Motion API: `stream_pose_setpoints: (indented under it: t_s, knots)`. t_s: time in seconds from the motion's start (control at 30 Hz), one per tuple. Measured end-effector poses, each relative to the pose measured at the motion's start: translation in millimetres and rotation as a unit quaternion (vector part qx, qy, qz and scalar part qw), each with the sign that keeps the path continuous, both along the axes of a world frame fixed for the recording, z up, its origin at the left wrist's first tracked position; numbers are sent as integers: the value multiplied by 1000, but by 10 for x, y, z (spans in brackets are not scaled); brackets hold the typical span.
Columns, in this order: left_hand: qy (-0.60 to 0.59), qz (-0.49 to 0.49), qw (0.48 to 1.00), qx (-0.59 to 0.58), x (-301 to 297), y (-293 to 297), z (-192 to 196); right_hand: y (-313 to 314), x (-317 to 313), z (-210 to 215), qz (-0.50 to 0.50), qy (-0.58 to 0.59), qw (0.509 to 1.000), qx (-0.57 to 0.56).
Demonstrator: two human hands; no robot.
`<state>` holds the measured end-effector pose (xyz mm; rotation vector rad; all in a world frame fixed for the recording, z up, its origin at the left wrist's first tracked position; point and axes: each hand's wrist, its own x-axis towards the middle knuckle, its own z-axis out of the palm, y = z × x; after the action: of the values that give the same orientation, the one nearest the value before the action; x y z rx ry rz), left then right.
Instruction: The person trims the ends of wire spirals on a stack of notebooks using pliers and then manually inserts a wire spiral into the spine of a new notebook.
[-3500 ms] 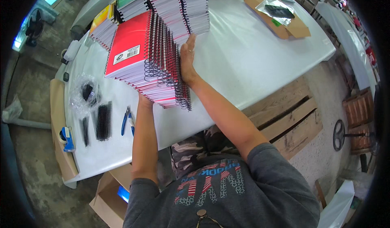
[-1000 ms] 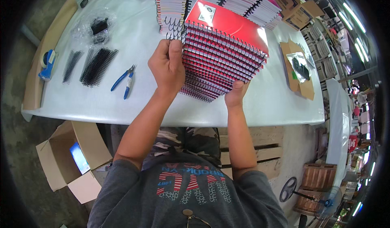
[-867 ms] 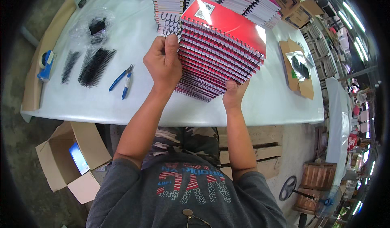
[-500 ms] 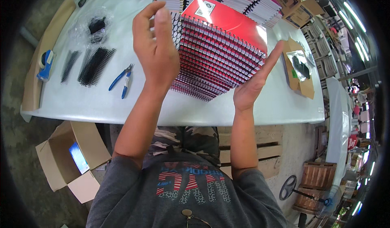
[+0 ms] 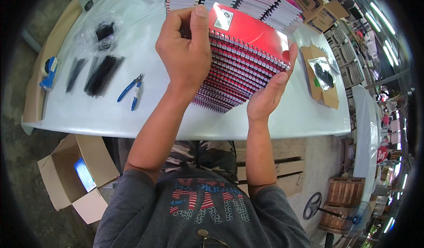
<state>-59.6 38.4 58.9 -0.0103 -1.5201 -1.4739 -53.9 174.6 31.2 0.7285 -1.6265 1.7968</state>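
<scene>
Red notebooks are guarded, likely against tipping, by wide right hand and bent left hand, whose grip can't be told.

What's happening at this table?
A person stands at a white table with both hands at a tall stack of red spiral-bound notebooks. The left hand is at the stack's left side with its fingers bent, and the right hand is open along the right side. More notebook stacks stand behind it. To the left lie blue-handled pliers, some loose black spirals and a blue tape dispenser.
</scene>
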Motion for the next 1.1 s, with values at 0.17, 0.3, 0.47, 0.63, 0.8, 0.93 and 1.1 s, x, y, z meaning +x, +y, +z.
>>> stream_pose_setpoints:
  t_s: [0.17, 0.3, 0.47, 0.63, 0.8, 0.93, 1.1]
  knots:
    - [51, 28, 998, 9, -9, -30, -47, 60, -20, -65, -40, 8, 999, 14]
    - [50, 45, 998, -2, 24, -197, -359, 35, 43, -179, -49, -11, 999, -17]
    - [-59, -22, 997, 55, 136, -433, -933, 258, 2, -559, 14, -124, 988, -88]
    - [-255, -85, 956, 116, 234, -381, -1474, 385, -60, -1328, 113, -243, 944, -194]
    - [-205, -81, 961, 169, 217, -115, -1790, 252, -68, -2136, 52, -180, 971, -148]
    - [-249, -78, 941, 214, 223, -158, -1928, -25, 76, -1781, 13, -189, 979, -76]
    - [-234, -49, 951, 197, 209, -103, -1935, -38, 90, -1760, -94, -194, 975, -60]
